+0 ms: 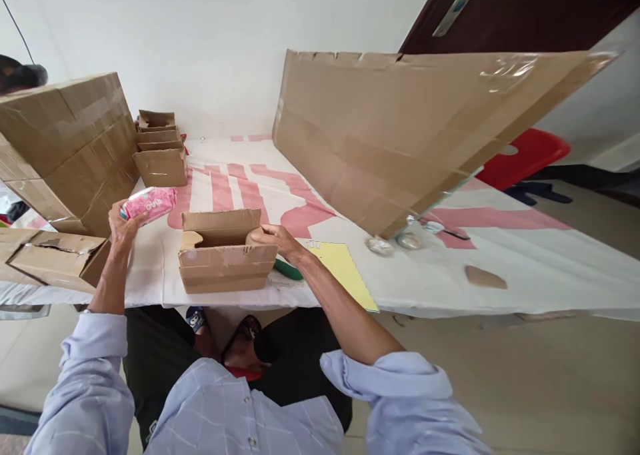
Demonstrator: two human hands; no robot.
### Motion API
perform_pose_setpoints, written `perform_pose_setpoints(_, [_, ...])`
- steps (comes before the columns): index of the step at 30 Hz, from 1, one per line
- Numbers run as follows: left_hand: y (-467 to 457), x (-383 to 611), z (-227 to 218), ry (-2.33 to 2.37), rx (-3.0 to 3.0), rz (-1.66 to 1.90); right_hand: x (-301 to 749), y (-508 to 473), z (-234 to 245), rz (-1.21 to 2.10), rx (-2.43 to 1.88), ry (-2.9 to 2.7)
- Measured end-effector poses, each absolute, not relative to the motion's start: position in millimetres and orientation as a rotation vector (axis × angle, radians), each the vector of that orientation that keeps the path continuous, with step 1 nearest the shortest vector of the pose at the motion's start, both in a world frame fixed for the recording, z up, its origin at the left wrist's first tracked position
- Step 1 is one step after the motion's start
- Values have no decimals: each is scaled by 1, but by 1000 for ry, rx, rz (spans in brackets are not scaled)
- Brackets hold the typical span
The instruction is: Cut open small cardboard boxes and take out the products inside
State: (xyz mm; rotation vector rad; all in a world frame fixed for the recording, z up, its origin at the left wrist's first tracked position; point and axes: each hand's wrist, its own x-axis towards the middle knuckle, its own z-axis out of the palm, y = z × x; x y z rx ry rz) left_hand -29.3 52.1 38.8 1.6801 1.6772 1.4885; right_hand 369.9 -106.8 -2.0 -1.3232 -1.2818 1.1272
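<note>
Loading: our left hand (120, 225) clasps the pink packet (149, 205), 10 o'clock of the carton (225, 265); our right hand (270, 238) pinches its wall. We judge it needs lowering squarely in.

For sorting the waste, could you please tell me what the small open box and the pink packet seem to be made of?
The small open box looks like brown corrugated cardboard, matt, with creased flaps. The pink packet in the left hand seems glossy plastic film, judging by its sheen.

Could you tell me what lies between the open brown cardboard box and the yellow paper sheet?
A small green object, partly hidden, shown in the head view.
</note>
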Motion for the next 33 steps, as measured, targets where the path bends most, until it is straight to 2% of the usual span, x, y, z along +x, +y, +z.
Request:
perform_pose_setpoints(6, [80, -16, 18, 1709, 1717, 1368, 364, -114, -2, 1042, -1372, -1246])
perform_pose_setpoints(14, [148, 14, 67, 1342, 1924, 1587, 358, -109, -6, 980, -1453, -1211])
perform_pose_setpoints(18, [89, 19, 68, 1249, 1904, 1612, 357, -109, -12, 854, -1443, -1190])
perform_pose_setpoints(24, [-79, 15, 47, 1220, 1823, 1838, 345, -110, -13, 639, -1356, -1162])
perform_pose_setpoints(28, [-149, 21, 17, 1317, 1751, 1593, 322, -103, -19, 592, -1353, -1149])
perform_pose_setpoints(33, [-155, 43, -22, 1388, 1725, 1043, 284, -76, -23, 605, -1374, -1139])
